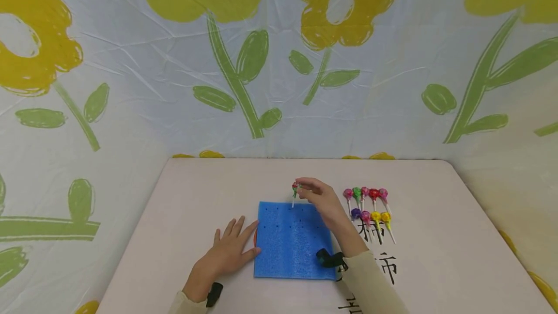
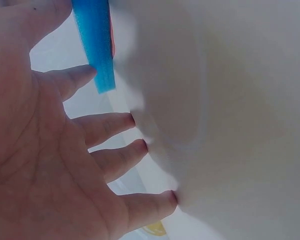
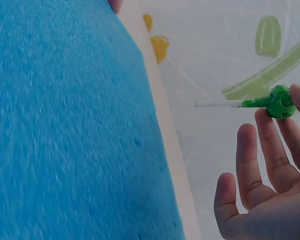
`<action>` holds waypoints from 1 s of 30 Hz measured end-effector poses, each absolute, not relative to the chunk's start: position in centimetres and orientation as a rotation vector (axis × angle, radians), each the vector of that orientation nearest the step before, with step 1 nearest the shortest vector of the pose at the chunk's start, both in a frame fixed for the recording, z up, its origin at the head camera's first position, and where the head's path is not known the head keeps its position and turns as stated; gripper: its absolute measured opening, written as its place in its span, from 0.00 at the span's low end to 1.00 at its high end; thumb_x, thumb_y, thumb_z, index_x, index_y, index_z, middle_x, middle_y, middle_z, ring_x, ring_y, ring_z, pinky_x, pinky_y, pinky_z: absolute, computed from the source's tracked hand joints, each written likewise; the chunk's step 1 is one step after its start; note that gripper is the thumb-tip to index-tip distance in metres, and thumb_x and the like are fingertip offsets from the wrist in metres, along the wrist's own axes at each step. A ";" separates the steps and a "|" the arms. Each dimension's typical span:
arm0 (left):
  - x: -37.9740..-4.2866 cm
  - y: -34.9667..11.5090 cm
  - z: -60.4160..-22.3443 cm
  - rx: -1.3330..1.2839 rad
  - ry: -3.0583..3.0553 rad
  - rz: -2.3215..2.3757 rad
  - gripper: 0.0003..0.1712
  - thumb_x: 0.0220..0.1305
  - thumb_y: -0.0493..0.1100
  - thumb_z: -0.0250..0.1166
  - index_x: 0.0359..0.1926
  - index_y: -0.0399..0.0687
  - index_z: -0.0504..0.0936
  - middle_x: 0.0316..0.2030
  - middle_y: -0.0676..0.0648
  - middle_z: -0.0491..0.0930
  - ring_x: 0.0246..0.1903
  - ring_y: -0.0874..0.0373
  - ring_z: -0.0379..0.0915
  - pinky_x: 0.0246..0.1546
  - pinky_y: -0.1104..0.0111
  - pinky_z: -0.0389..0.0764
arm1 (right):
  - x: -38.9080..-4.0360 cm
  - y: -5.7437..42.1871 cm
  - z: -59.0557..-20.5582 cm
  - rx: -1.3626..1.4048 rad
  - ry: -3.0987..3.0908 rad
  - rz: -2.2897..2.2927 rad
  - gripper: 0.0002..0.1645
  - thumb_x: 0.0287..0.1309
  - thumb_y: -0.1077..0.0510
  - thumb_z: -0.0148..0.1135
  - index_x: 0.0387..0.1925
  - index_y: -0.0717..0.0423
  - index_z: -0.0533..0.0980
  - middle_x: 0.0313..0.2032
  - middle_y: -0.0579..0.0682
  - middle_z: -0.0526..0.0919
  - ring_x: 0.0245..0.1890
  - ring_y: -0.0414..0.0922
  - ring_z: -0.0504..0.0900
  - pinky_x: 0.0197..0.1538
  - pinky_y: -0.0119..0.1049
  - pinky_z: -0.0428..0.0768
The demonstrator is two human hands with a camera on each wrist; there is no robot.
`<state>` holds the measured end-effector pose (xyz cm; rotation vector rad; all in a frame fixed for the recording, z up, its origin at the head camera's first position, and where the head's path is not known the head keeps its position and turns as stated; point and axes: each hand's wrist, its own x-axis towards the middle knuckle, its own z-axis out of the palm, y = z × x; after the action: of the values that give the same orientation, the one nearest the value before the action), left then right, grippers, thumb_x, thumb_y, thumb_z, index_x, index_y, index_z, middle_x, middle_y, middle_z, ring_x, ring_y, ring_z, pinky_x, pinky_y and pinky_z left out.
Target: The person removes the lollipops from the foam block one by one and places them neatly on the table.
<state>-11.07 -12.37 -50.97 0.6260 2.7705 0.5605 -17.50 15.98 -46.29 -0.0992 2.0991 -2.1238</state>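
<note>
In the head view a blue foam board point(image 1: 287, 248) lies flat on the table, with small dark holes in rows along its far part. My right hand point(image 1: 324, 207) pinches a green-wrapped lollipop point(image 3: 279, 103) by its candy head. The white stick points down over the board's far edge. In the right wrist view the other fingers of that hand point(image 3: 262, 200) stand apart from the candy. My left hand point(image 1: 228, 251) rests on the table with fingers spread, thumb and forefinger at the foam's left edge. The left wrist view shows its fingertips on the tabletop beside the foam point(image 2: 95, 47).
Right of the board, several wrapped lollipops point(image 1: 374, 194) lie in two rows, pink, green, red, purple and yellow. Black written characters point(image 1: 388, 268) mark the table point(image 1: 436, 236) near them. Something red point(image 1: 255, 240) peeks out under the board's left edge. A flower-patterned cloth point(image 1: 279, 120) hangs behind.
</note>
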 end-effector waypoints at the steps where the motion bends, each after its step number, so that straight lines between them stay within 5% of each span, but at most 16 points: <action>1: -11.1 -12.4 -51.0 0.630 2.771 0.562 0.40 0.61 0.66 0.52 0.71 0.62 0.52 0.69 0.39 0.47 0.67 0.38 0.38 0.53 0.32 0.43 | -17.2 16.2 -45.9 -0.097 2.111 -2.123 0.23 0.58 0.56 0.61 0.55 0.58 0.73 0.50 0.56 0.76 0.53 0.54 0.71 0.59 0.53 0.62; 17: -11.0 -12.4 -50.9 0.629 2.771 0.552 0.40 0.61 0.67 0.51 0.71 0.63 0.52 0.69 0.39 0.46 0.67 0.38 0.38 0.53 0.32 0.43 | -15.2 23.9 -45.8 0.007 2.447 -2.003 0.29 0.57 0.45 0.61 0.57 0.52 0.72 0.50 0.51 0.78 0.49 0.52 0.75 0.55 0.38 0.69; 30: -11.0 -12.4 -50.8 0.635 2.766 0.550 0.40 0.62 0.66 0.51 0.71 0.61 0.52 0.69 0.38 0.46 0.67 0.38 0.38 0.53 0.33 0.43 | -12.2 31.4 -46.1 0.124 2.661 -1.847 0.29 0.62 0.45 0.55 0.60 0.54 0.69 0.53 0.54 0.73 0.44 0.45 0.76 0.47 0.34 0.69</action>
<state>-11.03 -12.40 -50.82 0.6348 2.7657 0.5500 -12.22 31.42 -46.12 0.1243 2.6608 -1.8468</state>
